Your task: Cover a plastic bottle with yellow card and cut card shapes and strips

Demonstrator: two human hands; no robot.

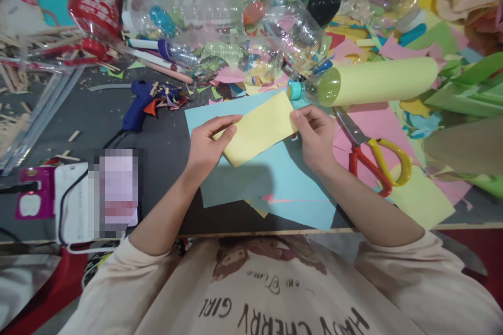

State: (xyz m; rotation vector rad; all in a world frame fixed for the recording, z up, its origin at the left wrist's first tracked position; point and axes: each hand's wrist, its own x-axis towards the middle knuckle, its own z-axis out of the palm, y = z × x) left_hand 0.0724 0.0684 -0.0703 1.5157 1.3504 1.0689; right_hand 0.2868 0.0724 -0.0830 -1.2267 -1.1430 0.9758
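Observation:
A rectangular piece of yellow paper (262, 128) is held at a slant above light blue sheets (231, 188) on the table. At its left end my left hand (214, 141) pinches it between thumb and fingers. My right hand (314, 133) grips the opposite end, thumb on top. Just beyond my right hand lies a plastic bottle with a turquoise cap (294, 90), its body wrapped in yellow-green paper (387, 82). Scissors (363, 149) with one red and one yellow handle rest on pink paper (375, 120) to the right.
A blue glue gun (137, 104) lies left of the sheets. Nearer me are a pixelated phone-like object (118, 183) and a white power strip (73, 201). Clear plastic bottles (196, 0) and paper scraps crowd the back. Glue sticks (43, 115) lie at far left.

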